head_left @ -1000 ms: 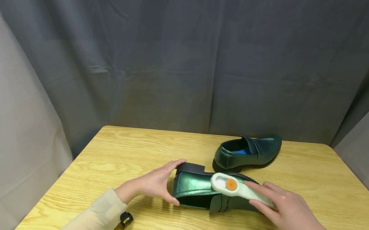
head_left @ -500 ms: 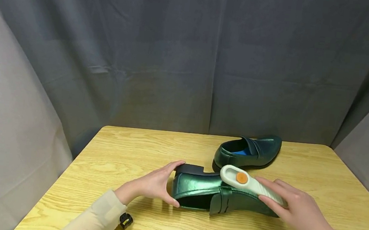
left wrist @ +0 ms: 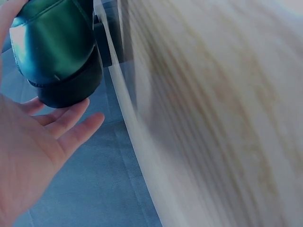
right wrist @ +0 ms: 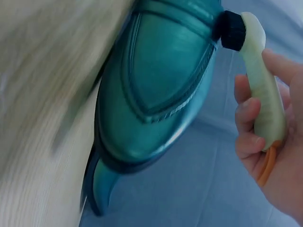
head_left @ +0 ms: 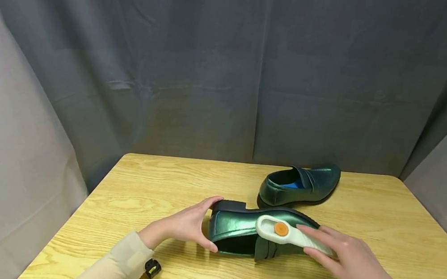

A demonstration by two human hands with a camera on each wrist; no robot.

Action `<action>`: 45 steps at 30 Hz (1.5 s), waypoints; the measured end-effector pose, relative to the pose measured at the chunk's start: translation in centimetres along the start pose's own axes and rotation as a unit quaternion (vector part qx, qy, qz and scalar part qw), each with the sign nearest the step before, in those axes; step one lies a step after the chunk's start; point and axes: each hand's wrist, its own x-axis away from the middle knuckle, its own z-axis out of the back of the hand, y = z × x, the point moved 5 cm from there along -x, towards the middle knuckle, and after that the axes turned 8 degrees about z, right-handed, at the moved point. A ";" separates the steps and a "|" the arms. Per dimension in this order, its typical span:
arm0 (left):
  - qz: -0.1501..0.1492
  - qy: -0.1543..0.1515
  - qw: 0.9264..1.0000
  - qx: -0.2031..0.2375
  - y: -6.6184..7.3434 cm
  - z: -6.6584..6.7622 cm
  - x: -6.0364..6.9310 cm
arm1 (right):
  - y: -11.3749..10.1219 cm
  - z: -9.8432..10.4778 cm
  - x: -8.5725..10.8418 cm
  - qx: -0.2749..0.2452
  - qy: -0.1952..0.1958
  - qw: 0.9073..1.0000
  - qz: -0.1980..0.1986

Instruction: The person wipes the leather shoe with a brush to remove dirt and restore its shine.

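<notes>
A shiny green loafer [head_left: 233, 223] lies on its side on the table, opening toward me and dark sole facing away. My left hand [head_left: 181, 222] grips its heel end, thumb near the opening and fingers at the heel block; the left wrist view shows fingertips against the dark heel [left wrist: 71, 87]. In my right hand [head_left: 351, 257] is a pale shoe brush [head_left: 299, 237] with an orange button. Its black bristles [right wrist: 232, 30] touch the loafer's side near the strap in the right wrist view. An orange cord [right wrist: 268, 165] hangs from the handle end.
A second green loafer [head_left: 317, 187] with a blue insole stands upright behind the first one. Beside my left sleeve is a small black object [head_left: 152, 268]. The wooden table [head_left: 171, 175] ends at a grey curtain [head_left: 196, 87].
The brush rose up and right toward the sole edge, then came back down and left across the loafer's side. My left hand stays at the heel, and the loafer barely moves.
</notes>
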 end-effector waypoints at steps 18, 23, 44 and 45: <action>0.006 -0.005 1.000 -0.003 -0.2 0.1 0.2 | 2.5 1.7 0.5 -0.001 0.043 0.999 -0.028; -0.001 -0.003 1.000 -0.004 -0.1 0.2 0.1 | -0.1 0.6 0.4 -0.006 0.021 0.999 0.034; -0.006 -0.016 1.000 -0.005 0.0 0.0 -0.4 | 3.5 3.1 3.7 0.032 0.075 0.996 -0.029; -0.005 -0.016 1.000 -0.005 0.1 0.0 -0.5 | 3.0 3.0 3.6 0.026 0.075 0.997 -0.014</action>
